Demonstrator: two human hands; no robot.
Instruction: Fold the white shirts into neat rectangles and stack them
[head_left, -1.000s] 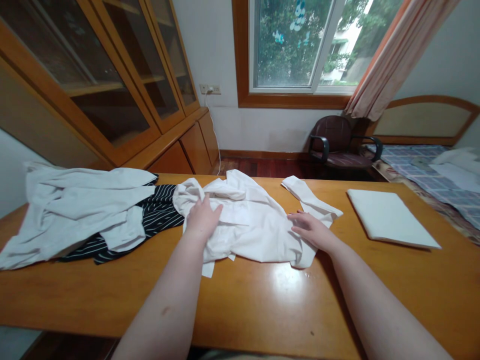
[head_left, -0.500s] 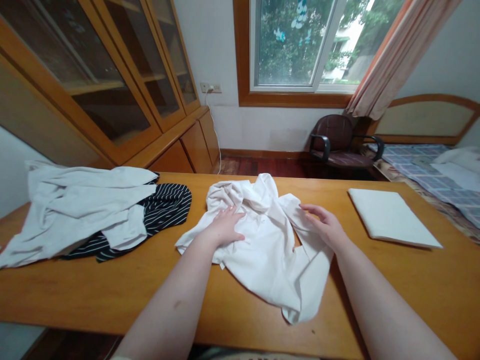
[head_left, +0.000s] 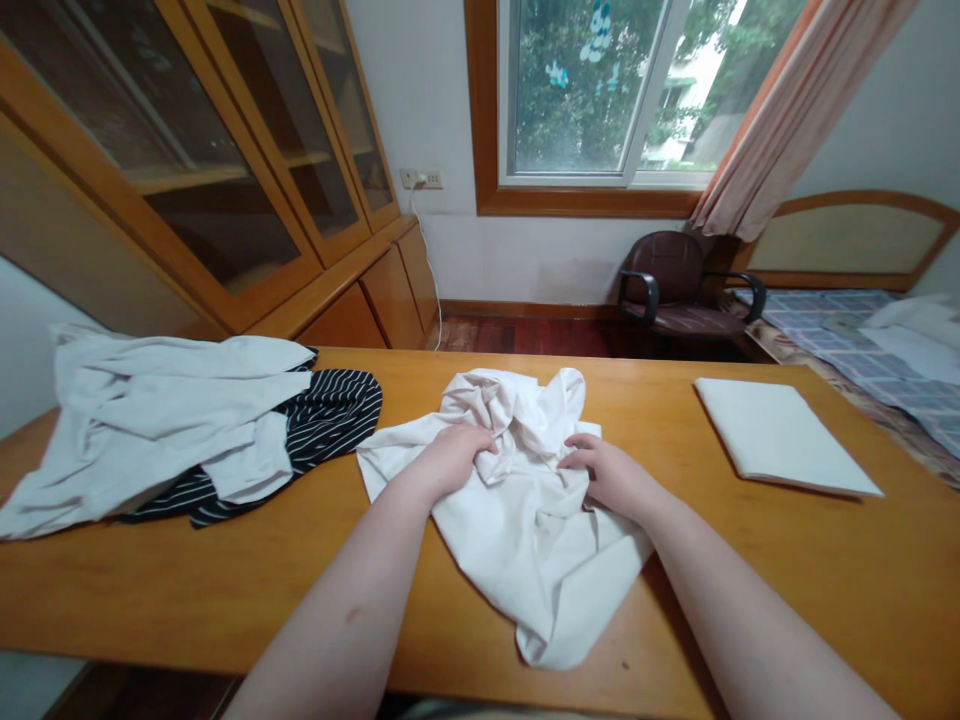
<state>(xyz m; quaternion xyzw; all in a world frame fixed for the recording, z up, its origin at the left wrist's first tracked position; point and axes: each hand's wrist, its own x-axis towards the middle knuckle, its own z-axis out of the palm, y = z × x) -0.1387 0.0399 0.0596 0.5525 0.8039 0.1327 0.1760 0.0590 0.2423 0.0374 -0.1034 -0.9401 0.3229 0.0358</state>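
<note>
A crumpled white garment, shirt-like (head_left: 510,530), lies bunched on the wooden table (head_left: 315,590) in front of me. My left hand (head_left: 459,460) is closed on its upper left part, with folds gathered at the thumb and fingers. On the upper right part, my right hand (head_left: 611,478) has its fingers curled into the fabric; some fingertips are hidden in the folds. One corner of the garment spreads out to the left, and a rounded end points toward me.
To the left lie a white garment (head_left: 165,400) and, partly beneath it, a black garment with white stripes (head_left: 337,410). A flat white folded item (head_left: 784,435) rests at the right. Beyond the table stand an office chair (head_left: 667,285), a glass-door cabinet (head_left: 247,270) and a bed (head_left: 847,330).
My left hand has gone from lying spread on the cloth to gripping it. My right hand has moved left, and the garment is more bunched, its near end shifted left.
</note>
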